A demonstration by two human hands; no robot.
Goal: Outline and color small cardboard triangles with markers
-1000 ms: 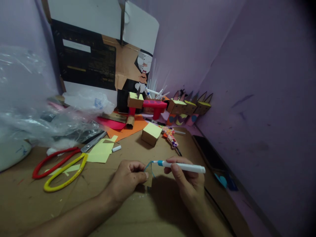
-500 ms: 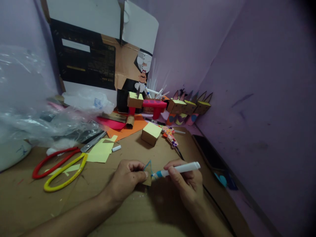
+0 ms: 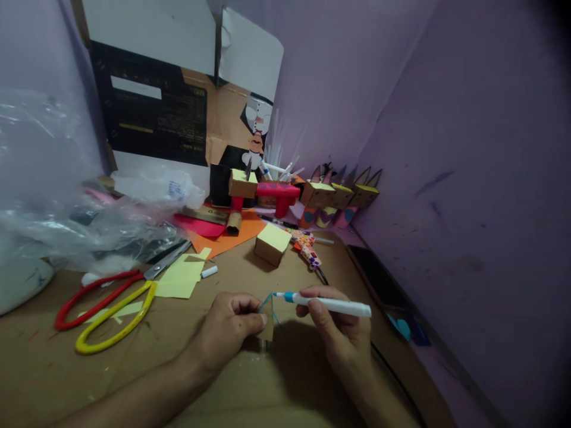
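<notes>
Between the thumb and fingers of my left hand [image 3: 227,330] is a small pointed cardboard piece [image 3: 268,324], with blue lines along its edges. My right hand [image 3: 336,327] grips a white marker [image 3: 330,304] with a blue band, held nearly level. The marker's tip is at the upper point of the cardboard piece; whether it touches cannot be told. Beyond both hands sits a small cardboard box [image 3: 271,252] with a pale yellow top. The white marker cap [image 3: 209,271] lies on the cardboard sheet [image 3: 214,380] left of the box.
Large scissors [image 3: 111,306] with red and yellow handles lie at left, beside yellow paper [image 3: 178,279]. Clear plastic bags [image 3: 89,196] crowd the back left. A patterned glue gun [image 3: 306,246] lies behind my right hand, its cord running right. Several box-headed figures [image 3: 341,193] stand along the wall.
The marker tip has shifted from the cardboard piece's right side up to its pointed top, and the marker lies flatter. My left hand keeps its hold.
</notes>
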